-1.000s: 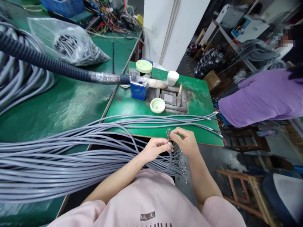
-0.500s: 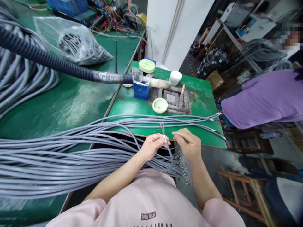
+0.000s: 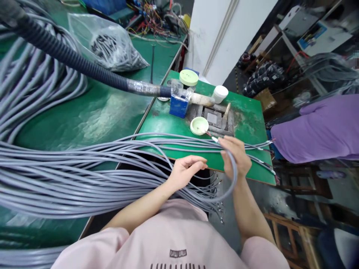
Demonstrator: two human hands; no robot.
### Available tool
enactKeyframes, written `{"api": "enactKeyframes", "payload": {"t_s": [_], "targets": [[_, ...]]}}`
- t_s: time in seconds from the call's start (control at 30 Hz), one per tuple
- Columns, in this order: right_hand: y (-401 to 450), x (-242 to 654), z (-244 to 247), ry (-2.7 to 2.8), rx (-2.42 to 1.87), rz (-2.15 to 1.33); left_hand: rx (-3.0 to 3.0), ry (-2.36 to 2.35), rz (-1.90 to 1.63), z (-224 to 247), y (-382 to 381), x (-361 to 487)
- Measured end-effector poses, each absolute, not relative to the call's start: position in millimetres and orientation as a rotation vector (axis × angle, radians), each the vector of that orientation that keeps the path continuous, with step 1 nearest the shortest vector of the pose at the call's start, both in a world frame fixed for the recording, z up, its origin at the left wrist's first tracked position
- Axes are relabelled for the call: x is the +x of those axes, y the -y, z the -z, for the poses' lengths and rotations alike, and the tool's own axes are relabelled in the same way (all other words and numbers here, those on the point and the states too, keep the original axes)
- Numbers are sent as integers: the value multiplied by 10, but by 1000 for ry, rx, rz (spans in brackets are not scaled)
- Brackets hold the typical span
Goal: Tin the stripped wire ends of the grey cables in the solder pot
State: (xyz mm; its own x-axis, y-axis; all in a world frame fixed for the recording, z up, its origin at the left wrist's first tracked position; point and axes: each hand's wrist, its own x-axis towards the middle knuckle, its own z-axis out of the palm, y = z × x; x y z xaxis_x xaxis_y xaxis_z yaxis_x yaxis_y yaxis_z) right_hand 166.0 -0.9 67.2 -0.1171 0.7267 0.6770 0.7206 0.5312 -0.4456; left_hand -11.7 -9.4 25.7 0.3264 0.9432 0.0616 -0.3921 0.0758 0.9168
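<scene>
My right hand [image 3: 236, 157] is closed on the end of a grey cable [image 3: 233, 173], which curves down below it. The cable's thin coloured wires reach left to the rim of a small pale-green dish [image 3: 199, 126]. My left hand [image 3: 187, 170] is near the table's front edge, thumb and fingers apart, with nothing seen in it. Under and around my left wrist runs a thick bundle of grey cables [image 3: 84, 179]. More grey cables lie across the green table behind my hands. A soiled square metal fixture [image 3: 213, 117] sits right of the dish.
A dark corrugated hose [image 3: 95, 74] reaches over the table to a blue block [image 3: 178, 106]. White tub [image 3: 220, 93] and green-lidded jar [image 3: 189, 77] stand behind. A bag of grey pieces [image 3: 112, 48] lies back left. A person in purple [image 3: 316, 129] is at right.
The cable end has passed from my left hand to my right, which has moved up and right, bringing the wires to the dish. My left hand has let go. The view has shifted slightly.
</scene>
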Motion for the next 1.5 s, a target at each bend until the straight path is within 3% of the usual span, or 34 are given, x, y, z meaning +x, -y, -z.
{"api": "enactKeyframes", "payload": {"t_s": [0.13, 0.27, 1.1, 1.5], "targets": [[-433, 1651, -757, 1672, -1312, -75, 1671, -660, -1451, -370, 91, -239], [-740, 1642, -719, 1661, -1358, -109, 1846, -641, -1620, -374, 51, -289], [-1107, 1581, -470, 1823, -1448, -28, 1868, -676, -1581, -268, -27, -265], [-1213, 2031, -779, 1607, -1515, 93, 1907, -873, -1563, -188, -53, -299]]}}
